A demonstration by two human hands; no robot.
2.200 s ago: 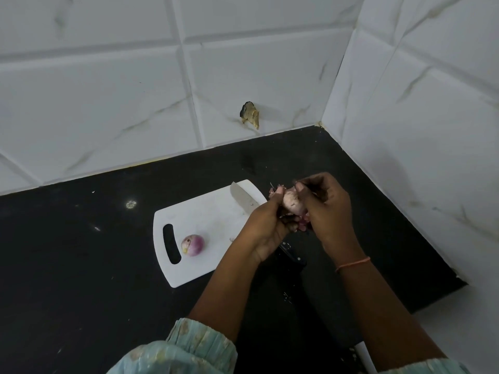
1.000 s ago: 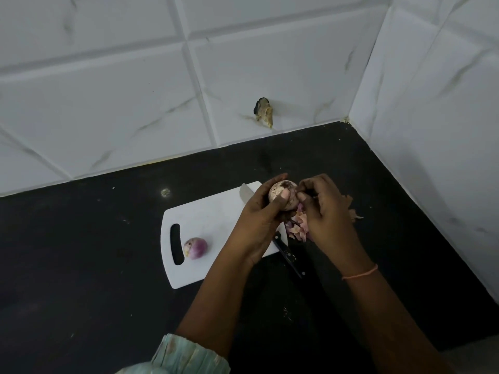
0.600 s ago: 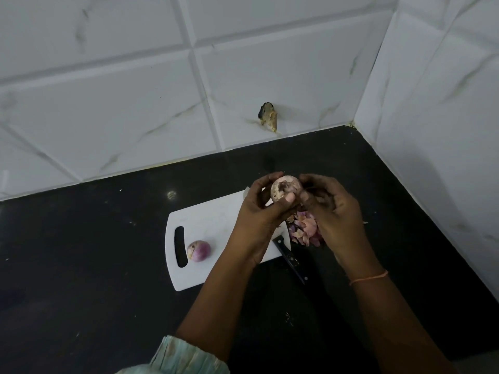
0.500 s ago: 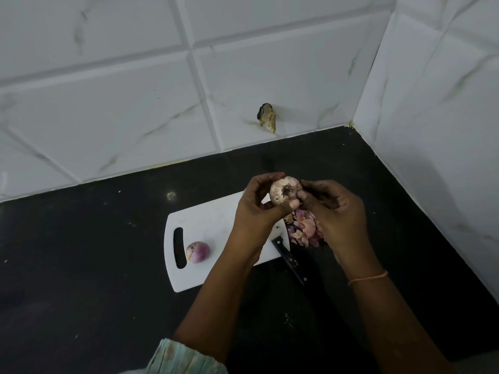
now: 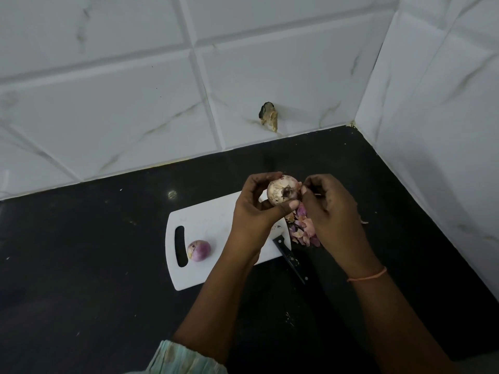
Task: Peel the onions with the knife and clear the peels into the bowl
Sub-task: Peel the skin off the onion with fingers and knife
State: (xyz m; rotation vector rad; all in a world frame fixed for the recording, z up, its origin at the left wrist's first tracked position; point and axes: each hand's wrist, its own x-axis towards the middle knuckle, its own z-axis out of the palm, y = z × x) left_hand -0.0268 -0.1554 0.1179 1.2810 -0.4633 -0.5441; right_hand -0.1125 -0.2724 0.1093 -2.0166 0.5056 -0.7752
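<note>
While the left hand (image 5: pixel 253 217) grips the onion (image 5: pixel 283 189), the right hand (image 5: pixel 329 211) pinches its skin. Peels (image 5: pixel 302 229) lie beside the cutting board (image 5: pixel 213 222).

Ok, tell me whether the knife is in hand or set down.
Set down. The knife lies across the board's near edge, handle on the counter. The left hand holds an onion; the right hand picks at its skin.
</note>
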